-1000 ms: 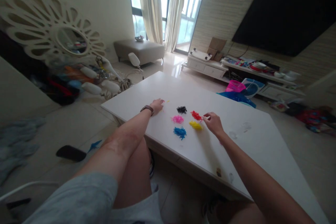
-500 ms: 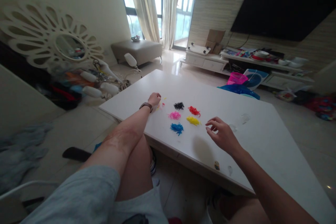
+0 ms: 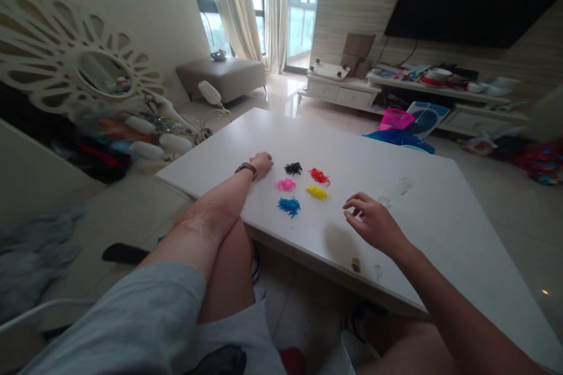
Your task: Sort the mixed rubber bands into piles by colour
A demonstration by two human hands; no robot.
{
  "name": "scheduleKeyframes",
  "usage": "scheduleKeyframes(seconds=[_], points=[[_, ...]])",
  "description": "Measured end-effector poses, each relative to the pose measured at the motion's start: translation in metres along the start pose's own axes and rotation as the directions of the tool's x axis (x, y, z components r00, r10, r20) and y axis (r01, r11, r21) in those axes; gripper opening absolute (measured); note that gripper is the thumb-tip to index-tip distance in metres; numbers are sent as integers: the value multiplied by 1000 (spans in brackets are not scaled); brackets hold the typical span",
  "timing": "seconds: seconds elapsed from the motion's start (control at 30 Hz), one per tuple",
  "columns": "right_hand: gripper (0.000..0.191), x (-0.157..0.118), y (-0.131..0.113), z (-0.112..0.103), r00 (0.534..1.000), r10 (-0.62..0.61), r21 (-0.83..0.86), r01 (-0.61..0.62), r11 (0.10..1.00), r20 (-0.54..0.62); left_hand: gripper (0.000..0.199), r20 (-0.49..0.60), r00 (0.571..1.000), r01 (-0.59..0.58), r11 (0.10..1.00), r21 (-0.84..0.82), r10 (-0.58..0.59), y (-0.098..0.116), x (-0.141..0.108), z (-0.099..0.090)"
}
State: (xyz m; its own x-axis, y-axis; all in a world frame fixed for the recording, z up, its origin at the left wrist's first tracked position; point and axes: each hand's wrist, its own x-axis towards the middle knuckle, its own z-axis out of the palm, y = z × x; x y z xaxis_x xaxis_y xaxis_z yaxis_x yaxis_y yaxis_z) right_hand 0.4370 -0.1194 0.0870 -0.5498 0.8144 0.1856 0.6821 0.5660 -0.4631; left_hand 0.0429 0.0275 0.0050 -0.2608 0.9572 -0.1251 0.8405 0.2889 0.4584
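My left hand [image 3: 263, 164], with a dark watch on its wrist, rests palm down at the left of the white table [image 3: 422, 246]. Its fingers are curled under, and what they hold is hidden. To its right lie small heaps of what look like rubber bands: a black heap [image 3: 293, 169], a red heap [image 3: 319, 176], a pink heap [image 3: 285, 185], a yellow heap [image 3: 317, 192] and a blue heap [image 3: 289, 207]. My right hand [image 3: 373, 221] hovers right of the yellow heap, fingers bent and apart. A tiny pink spot shows by its fingers; I cannot tell whether it is held.
Clear plastic pieces [image 3: 403, 186] lie beyond my right hand. A small brown figure-like item [image 3: 355, 264] sits by the near table edge. A pink basket [image 3: 394, 119] and a blue plastic bag [image 3: 402, 137] are past the far edge. Lamp shades [image 3: 176, 143] stand at left.
My left hand has turned palm down and now covers the spot where loose pink and yellow bits showed. My right hand stays nearly in place. The view has shifted slightly.
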Motion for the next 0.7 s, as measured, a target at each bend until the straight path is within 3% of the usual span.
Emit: scheduleKeyframes(seconds=[0.1, 0.23, 0.5, 0.7], points=[[14, -1, 2, -4, 1000, 6, 10, -6, 1000, -12, 31, -48, 998, 29, 999, -39, -31, -8, 4, -15], [16, -2, 6, -9, 1000, -10, 30, 10, 1000, -14, 21, -49, 999, 5, 984, -178, -14, -26, 4, -31], [20, 1, 10, -12, 999, -39, 55, 39, 998, 4, 20, 33, 998, -46, 976, -211, 55, -54, -5, -39], [19, 4, 7, -11, 999, -45, 65, 43, 997, 29, 21, 79, 996, -19, 986, -169, 33, -61, -10, -42]])
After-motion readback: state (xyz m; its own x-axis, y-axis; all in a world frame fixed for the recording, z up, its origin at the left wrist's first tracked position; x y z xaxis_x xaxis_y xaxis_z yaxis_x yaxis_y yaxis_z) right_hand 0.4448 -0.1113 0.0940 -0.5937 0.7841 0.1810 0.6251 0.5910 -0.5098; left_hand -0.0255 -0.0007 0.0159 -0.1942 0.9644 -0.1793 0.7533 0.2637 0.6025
